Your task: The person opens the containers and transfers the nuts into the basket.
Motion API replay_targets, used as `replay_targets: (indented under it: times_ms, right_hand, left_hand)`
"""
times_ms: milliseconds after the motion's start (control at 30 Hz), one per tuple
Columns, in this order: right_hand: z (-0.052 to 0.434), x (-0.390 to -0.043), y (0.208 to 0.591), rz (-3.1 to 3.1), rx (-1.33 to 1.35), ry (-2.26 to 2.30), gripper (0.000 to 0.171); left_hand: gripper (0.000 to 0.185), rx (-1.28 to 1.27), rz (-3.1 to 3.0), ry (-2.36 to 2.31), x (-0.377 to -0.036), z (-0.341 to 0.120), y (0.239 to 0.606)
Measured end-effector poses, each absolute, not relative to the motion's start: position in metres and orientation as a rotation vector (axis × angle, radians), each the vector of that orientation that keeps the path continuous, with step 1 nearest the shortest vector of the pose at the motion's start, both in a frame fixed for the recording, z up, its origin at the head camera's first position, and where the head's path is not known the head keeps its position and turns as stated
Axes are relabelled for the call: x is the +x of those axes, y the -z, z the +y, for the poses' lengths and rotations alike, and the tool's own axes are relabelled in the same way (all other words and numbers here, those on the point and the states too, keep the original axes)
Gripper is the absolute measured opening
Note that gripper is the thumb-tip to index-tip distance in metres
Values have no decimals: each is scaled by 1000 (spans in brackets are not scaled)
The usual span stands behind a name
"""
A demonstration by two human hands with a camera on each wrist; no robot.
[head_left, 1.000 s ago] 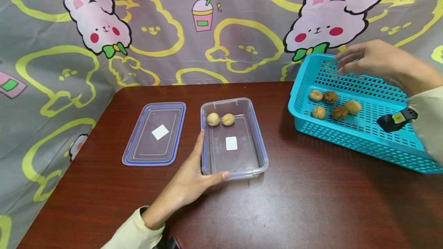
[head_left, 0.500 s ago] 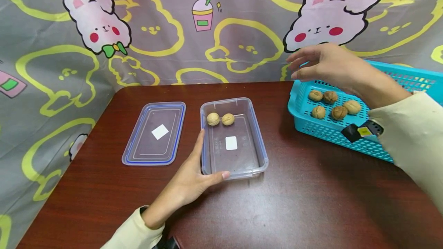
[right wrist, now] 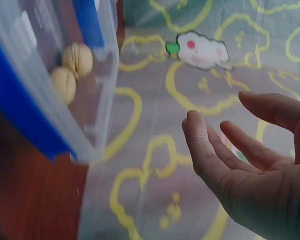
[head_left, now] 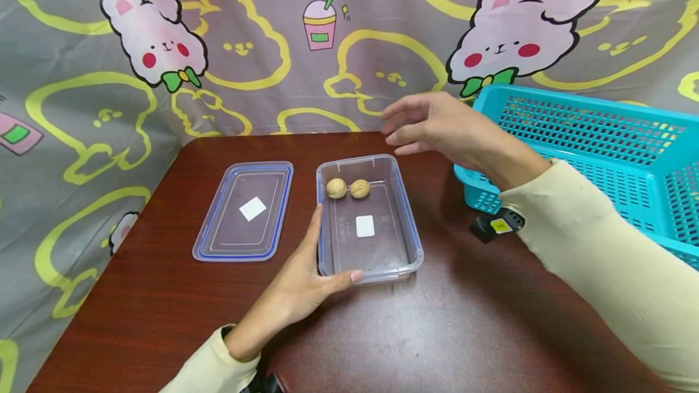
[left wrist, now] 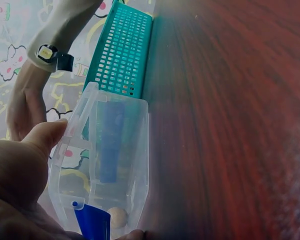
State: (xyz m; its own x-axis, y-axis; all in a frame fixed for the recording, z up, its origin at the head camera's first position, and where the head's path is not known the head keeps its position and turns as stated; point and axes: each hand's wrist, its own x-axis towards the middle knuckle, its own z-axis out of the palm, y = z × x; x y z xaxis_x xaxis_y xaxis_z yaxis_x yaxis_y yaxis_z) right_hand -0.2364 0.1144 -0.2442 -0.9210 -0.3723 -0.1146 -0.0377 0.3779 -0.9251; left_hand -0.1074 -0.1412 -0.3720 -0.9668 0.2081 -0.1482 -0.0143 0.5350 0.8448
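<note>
My left hand (head_left: pixel 303 281) grips the near-left corner of a clear plastic food container (head_left: pixel 382 253), its thumb along the near rim and its fingers at the left side. Two walnuts lie inside by the far-left corner, the left walnut (head_left: pixel 336 188) close to the right walnut (head_left: pixel 360 188). Above and behind the container's far-right corner hovers my right hand (head_left: pixel 442 126). In the right wrist view, that hand's fingers (right wrist: pixel 202 142) are loosely bent, with nothing seen between them. The left wrist view shows my left thumb (left wrist: pixel 47 134) against the container's rim.
A turquoise slotted basket (head_left: pixel 590 117) stands at the right; my right arm hides part of it. Left of the container, a clear lid (head_left: pixel 264 241) with a blue seal lies flat on the brown table (head_left: pixel 464 326). A patterned cloth (head_left: pixel 246 53) hangs behind.
My right hand has travelled left from over the basket to beside the container. Its arm now covers the walnuts seen earlier in the basket. My left hand and the container have stayed put.
</note>
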Motion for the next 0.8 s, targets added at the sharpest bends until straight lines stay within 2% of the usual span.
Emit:
replay_targets:
  times_ms: [300, 800]
  right_hand:
    - [72, -239, 268, 2156, -369, 1696, 41]
    - [26, -250, 312, 1997, -175, 1747, 39]
  left_hand:
    - [129, 170, 2524, -1412, -108, -141, 371]
    - [129, 163, 2542, -1360, -108, -143, 372]
